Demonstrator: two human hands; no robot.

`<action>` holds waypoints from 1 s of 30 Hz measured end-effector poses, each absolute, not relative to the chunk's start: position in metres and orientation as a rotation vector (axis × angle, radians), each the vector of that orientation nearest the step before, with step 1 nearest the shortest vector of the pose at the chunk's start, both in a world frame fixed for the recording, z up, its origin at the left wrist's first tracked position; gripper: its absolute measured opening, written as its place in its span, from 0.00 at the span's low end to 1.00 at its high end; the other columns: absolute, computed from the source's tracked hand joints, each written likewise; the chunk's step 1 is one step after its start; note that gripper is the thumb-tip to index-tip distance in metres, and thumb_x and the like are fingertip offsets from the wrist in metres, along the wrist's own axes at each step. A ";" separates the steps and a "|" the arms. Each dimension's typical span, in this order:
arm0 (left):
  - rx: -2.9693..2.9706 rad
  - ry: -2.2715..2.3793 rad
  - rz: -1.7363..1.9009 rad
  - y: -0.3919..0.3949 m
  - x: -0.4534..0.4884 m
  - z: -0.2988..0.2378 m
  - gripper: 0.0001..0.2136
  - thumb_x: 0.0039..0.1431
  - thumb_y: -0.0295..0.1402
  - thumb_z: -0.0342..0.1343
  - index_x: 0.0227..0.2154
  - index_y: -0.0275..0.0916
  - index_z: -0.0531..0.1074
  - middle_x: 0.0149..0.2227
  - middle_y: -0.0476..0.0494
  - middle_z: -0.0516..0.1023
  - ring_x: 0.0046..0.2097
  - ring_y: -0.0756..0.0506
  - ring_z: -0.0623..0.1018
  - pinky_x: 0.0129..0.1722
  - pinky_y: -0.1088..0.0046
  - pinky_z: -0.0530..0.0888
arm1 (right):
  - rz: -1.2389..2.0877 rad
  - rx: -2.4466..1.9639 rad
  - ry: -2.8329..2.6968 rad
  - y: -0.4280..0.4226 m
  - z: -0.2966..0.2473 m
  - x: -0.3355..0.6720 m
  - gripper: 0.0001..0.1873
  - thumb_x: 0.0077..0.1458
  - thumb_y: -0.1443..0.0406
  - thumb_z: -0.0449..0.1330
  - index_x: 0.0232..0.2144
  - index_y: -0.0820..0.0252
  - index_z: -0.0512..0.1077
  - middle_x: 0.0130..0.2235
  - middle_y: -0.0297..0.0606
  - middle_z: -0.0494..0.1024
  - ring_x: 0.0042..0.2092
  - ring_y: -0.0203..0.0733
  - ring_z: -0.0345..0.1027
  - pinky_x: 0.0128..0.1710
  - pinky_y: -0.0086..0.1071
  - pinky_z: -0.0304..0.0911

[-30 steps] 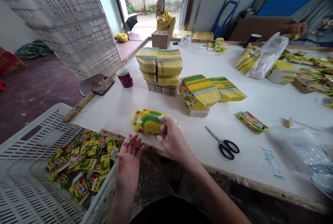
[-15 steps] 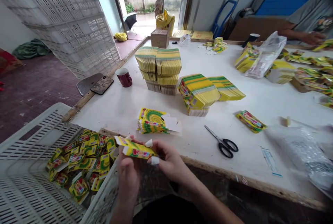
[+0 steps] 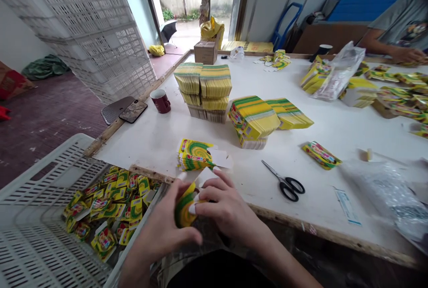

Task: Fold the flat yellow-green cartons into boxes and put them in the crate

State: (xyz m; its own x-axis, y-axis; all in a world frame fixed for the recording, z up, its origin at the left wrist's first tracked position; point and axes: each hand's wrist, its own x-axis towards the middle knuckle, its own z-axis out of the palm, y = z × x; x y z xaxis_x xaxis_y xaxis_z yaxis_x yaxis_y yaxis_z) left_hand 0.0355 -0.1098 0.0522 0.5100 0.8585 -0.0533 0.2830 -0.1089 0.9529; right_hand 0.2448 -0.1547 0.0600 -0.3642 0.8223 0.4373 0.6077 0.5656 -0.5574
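A small yellow and green carton [image 3: 185, 210] is held between both hands just in front of the table edge, with a white flap [image 3: 204, 175] standing up at its far end. My left hand [image 3: 162, 223] supports it from the left, thumb stretched out below. At its right side and end, the bent fingers of my right hand [image 3: 222, 199] grip it; white tape covers some fingertips. Part of the carton is hidden behind the fingers. Just beyond the hands lies a small pile of flattened cartons [image 3: 195, 152] with white flaps.
A white plastic crate [image 3: 78, 138] at lower left holds many cartons. On the table are black-handled scissors [image 3: 289, 187], stacked carton blanks [image 3: 216, 78], a mug [image 3: 160, 101], a phone [image 3: 133, 111], a single carton [image 3: 321, 154] and clear plastic [image 3: 384, 190]. A co-worker [image 3: 397, 34] sits at far right.
The carton has turned from lying lengthwise to pointing away, its white flap now upright. My right hand has moved over its far end, and my left hand has shifted around its left side.
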 end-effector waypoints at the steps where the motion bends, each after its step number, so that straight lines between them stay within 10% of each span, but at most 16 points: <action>1: 1.735 1.024 0.572 -0.113 0.042 0.052 0.38 0.41 0.43 0.70 0.56 0.42 0.64 0.54 0.37 0.73 0.55 0.33 0.73 0.54 0.56 0.71 | 0.390 -1.136 -2.041 -0.156 0.058 0.241 0.14 0.59 0.70 0.57 0.43 0.48 0.74 0.42 0.36 0.78 0.51 0.46 0.65 0.63 0.53 0.42; 7: 1.894 1.316 0.668 -0.128 0.072 0.036 0.32 0.50 0.40 0.62 0.54 0.39 0.55 0.46 0.37 0.76 0.46 0.37 0.78 0.43 0.60 0.77 | 0.797 -1.213 -1.225 -0.153 0.041 0.230 0.36 0.57 0.64 0.59 0.64 0.53 0.50 0.63 0.47 0.61 0.63 0.49 0.56 0.62 0.48 0.53; 14: 2.145 1.281 0.812 -0.133 0.076 0.022 0.25 0.51 0.34 0.60 0.51 0.42 0.57 0.44 0.40 0.76 0.42 0.40 0.80 0.38 0.65 0.77 | 1.325 -1.122 -0.868 -0.145 0.040 0.214 0.16 0.52 0.67 0.56 0.45 0.59 0.71 0.43 0.40 0.78 0.46 0.47 0.72 0.49 0.42 0.68; 30: 1.952 1.403 0.736 -0.123 0.071 0.011 0.30 0.49 0.33 0.59 0.54 0.38 0.54 0.51 0.32 0.69 0.52 0.35 0.74 0.49 0.53 0.73 | 0.793 -1.132 -1.691 -0.143 0.027 0.232 0.26 0.62 0.72 0.50 0.61 0.53 0.62 0.64 0.46 0.61 0.66 0.46 0.53 0.62 0.40 0.55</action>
